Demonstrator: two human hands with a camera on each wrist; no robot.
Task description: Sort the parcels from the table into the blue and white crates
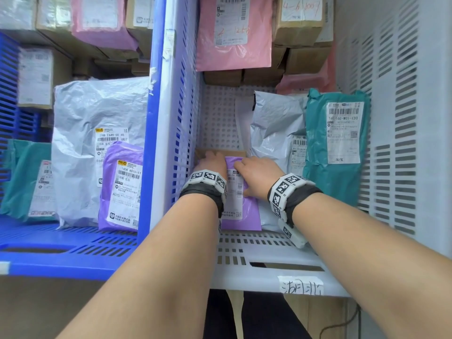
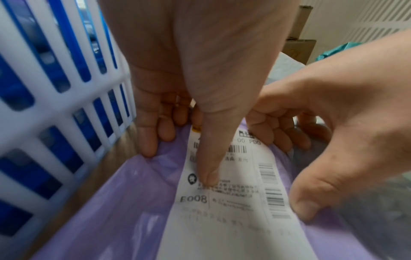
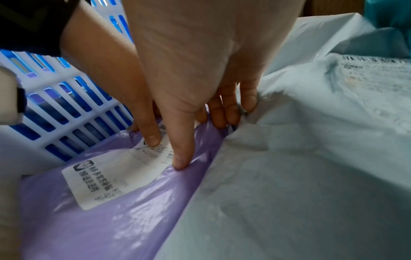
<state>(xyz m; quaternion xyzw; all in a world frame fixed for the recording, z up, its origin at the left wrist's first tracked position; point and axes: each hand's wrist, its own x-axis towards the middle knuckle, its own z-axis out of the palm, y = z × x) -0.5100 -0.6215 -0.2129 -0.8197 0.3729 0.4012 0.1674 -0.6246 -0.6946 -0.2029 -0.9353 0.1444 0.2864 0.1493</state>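
White crate (image 1: 401, 148) floor carries a purple parcel (image 1: 247, 216), grey bag (image 1: 274, 128), teal bag (image 1: 315, 152) and brown box (image 1: 234, 152); blue crate (image 1: 61, 248) alongside, touching.

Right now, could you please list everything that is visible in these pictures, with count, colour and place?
White crate: one, white, right, holds the parcels below.
Blue crate: one, blue, left.
Purple parcel: one, purple with white label, near left corner of white crate, under both hands.
Grey parcel: one, pale grey, white crate, right of the purple one.
Teal parcel: one, teal, white crate, against its right wall.
Large grey parcel: one, grey, blue crate.
Second purple parcel: one, purple, blue crate, in front of large grey parcel.
Stacked parcels: several, pink and brown, behind the crates.
Left hand: grips purple parcel's far left edge.
Right hand: grips its right side.
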